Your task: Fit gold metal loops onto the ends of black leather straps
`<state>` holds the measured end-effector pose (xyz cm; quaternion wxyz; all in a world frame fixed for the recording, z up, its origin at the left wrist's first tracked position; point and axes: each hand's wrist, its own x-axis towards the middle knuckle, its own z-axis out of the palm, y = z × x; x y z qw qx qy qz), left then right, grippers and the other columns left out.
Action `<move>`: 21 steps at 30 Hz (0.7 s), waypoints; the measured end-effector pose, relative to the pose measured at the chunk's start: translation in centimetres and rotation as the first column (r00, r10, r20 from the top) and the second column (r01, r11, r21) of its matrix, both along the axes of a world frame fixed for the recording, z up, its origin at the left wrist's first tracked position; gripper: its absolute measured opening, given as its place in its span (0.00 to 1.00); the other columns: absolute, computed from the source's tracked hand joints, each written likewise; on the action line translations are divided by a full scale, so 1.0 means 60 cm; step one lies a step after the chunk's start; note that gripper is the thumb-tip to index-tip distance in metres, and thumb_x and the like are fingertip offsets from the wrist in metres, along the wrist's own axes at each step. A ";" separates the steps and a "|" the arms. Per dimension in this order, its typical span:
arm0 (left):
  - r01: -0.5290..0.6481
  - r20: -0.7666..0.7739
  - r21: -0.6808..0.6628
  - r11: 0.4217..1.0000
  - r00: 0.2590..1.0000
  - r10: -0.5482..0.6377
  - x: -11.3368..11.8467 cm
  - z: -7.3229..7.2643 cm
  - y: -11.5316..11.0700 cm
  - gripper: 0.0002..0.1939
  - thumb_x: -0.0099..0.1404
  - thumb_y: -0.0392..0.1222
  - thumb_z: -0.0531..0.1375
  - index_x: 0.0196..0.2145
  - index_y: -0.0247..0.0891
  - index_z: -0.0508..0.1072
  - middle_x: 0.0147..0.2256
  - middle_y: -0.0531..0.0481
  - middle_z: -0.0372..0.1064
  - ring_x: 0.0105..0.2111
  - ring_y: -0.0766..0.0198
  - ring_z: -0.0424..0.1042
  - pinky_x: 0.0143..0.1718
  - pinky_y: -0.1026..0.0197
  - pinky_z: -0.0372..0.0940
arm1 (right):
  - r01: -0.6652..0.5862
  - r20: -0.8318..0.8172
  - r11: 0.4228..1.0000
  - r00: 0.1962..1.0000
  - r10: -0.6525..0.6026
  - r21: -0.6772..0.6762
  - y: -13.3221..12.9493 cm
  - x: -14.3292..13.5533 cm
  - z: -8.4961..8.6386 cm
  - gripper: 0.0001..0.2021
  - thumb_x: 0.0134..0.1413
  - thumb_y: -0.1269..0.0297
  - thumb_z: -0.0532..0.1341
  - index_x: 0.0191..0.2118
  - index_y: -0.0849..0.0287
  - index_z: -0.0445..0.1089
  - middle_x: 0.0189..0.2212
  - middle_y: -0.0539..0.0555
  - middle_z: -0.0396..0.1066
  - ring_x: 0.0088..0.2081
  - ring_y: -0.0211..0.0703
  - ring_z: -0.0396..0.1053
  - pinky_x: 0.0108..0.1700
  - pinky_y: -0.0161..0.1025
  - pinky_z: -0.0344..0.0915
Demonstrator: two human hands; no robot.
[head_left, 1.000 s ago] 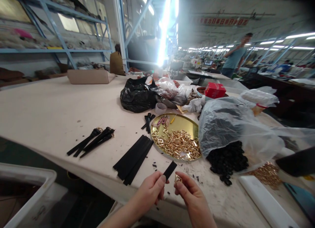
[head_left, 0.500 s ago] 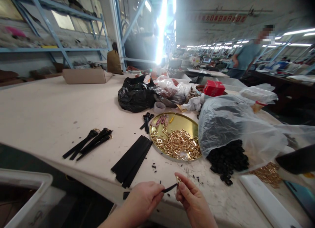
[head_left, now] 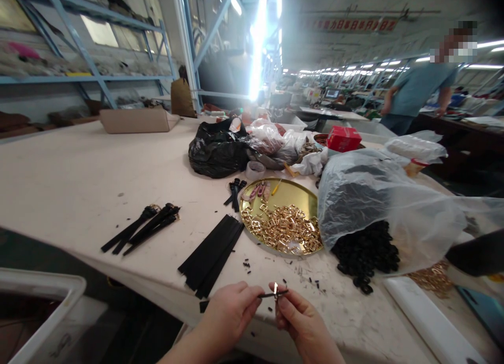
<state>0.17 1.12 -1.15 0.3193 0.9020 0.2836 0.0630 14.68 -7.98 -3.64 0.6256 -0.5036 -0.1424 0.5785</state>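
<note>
At the table's front edge my left hand (head_left: pixel 232 314) pinches a narrow black strap (head_left: pixel 266 295), whose other end sticks out to the left of the hand. The strap's right end passes through a small gold buckle (head_left: pixel 276 289), which my right hand (head_left: pixel 299 317) grips between thumb and fingers. Beyond the hands is a round gold tray (head_left: pixel 305 192) with a heap of gold buckles (head_left: pixel 285 227). Flat black straps (head_left: pixel 212 254) lie left of the tray, and bundled straps with buckles (head_left: pixel 151 227) lie farther left.
Behind the tray are a black plastic bag (head_left: pixel 218 149) and a red box (head_left: pixel 343 138). A clear bag (head_left: pixel 354 191) with black rings (head_left: pixel 366 256) stands right, near a white case (head_left: pixel 425 319). A white bin (head_left: pixel 73 296) is lower left. A person (head_left: pixel 419 91) stands beyond the table.
The strap's tip now sticks out past the buckle on the right, and my right hand has shifted slightly left and down. The person in the background has moved right and appears larger.
</note>
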 end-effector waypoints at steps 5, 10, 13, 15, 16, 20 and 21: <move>0.015 0.172 -0.302 0.953 0.984 0.039 0.010 0.020 -0.011 0.13 0.66 0.42 0.45 0.33 0.39 0.69 0.32 0.49 0.70 0.33 0.63 0.67 0.33 0.66 0.57 | 0.033 0.202 0.999 0.979 -0.035 0.012 -0.001 -0.018 0.006 0.17 0.34 0.54 0.68 0.34 0.55 0.76 0.23 0.50 0.74 0.23 0.38 0.66 0.27 0.35 0.62; -0.072 0.122 -0.534 0.842 0.979 0.162 0.017 0.027 -0.018 0.08 0.63 0.40 0.47 0.31 0.38 0.64 0.23 0.56 0.62 0.25 0.67 0.63 0.27 0.68 0.56 | 0.042 0.313 0.998 0.948 -0.054 0.046 -0.004 -0.021 0.016 0.15 0.36 0.53 0.67 0.31 0.57 0.75 0.29 0.53 0.76 0.33 0.46 0.70 0.37 0.40 0.65; -0.071 0.105 -0.560 0.825 0.982 0.156 0.018 0.027 -0.020 0.06 0.61 0.38 0.47 0.29 0.38 0.62 0.23 0.57 0.61 0.25 0.67 0.62 0.27 0.67 0.55 | 0.029 0.306 0.998 0.951 -0.046 0.060 -0.005 -0.021 0.016 0.15 0.37 0.53 0.66 0.31 0.58 0.75 0.27 0.52 0.75 0.32 0.46 0.70 0.37 0.40 0.65; -0.081 0.091 -0.538 0.839 0.984 0.153 0.018 0.027 -0.021 0.06 0.61 0.37 0.48 0.29 0.39 0.62 0.24 0.56 0.62 0.26 0.67 0.63 0.28 0.67 0.55 | 0.031 0.288 0.998 0.957 -0.047 0.060 -0.004 -0.023 0.015 0.15 0.36 0.53 0.67 0.31 0.57 0.75 0.26 0.51 0.75 0.31 0.45 0.69 0.36 0.39 0.65; -0.087 0.084 -0.524 0.847 0.985 0.153 0.018 0.026 -0.021 0.05 0.60 0.37 0.48 0.29 0.39 0.62 0.24 0.56 0.63 0.27 0.66 0.63 0.28 0.67 0.55 | 0.038 0.276 0.998 0.960 -0.052 0.054 -0.004 -0.024 0.015 0.15 0.35 0.54 0.67 0.31 0.57 0.75 0.26 0.51 0.75 0.30 0.44 0.69 0.36 0.39 0.65; -0.107 0.085 -0.489 0.865 0.982 0.169 0.018 0.021 -0.023 0.06 0.61 0.37 0.48 0.31 0.39 0.64 0.26 0.54 0.66 0.29 0.65 0.65 0.29 0.66 0.56 | 0.072 0.179 0.997 0.981 -0.077 0.033 -0.001 -0.029 0.013 0.14 0.32 0.56 0.69 0.29 0.55 0.74 0.24 0.48 0.73 0.28 0.39 0.67 0.34 0.36 0.63; -0.110 0.087 -0.485 0.867 0.981 0.173 0.017 0.020 -0.023 0.06 0.61 0.37 0.48 0.31 0.39 0.64 0.26 0.54 0.66 0.29 0.65 0.65 0.29 0.66 0.56 | 0.075 0.156 0.997 0.985 -0.078 0.027 -0.001 -0.030 0.011 0.13 0.32 0.57 0.70 0.29 0.55 0.74 0.23 0.48 0.72 0.27 0.38 0.66 0.34 0.35 0.62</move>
